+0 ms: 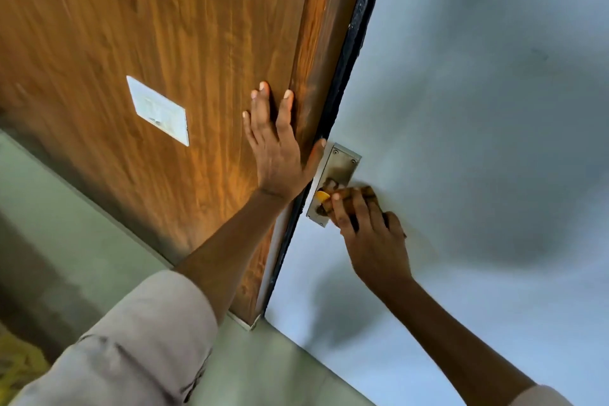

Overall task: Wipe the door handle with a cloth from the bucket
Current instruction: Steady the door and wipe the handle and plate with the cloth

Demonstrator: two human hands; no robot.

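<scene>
A pale grey-blue door carries a steel handle plate near its dark edge. My right hand presses a yellow cloth against the lower part of the plate, and the handle itself is hidden under the hand and cloth. My left hand lies flat with fingers spread on the brown wooden door to the left, its thumb touching the top corner of the plate. No bucket is in view.
A black strip runs between the wooden door and the grey-blue door. A small white label is stuck on the wooden door. Greenish floor shows at lower left, with something yellow at the corner.
</scene>
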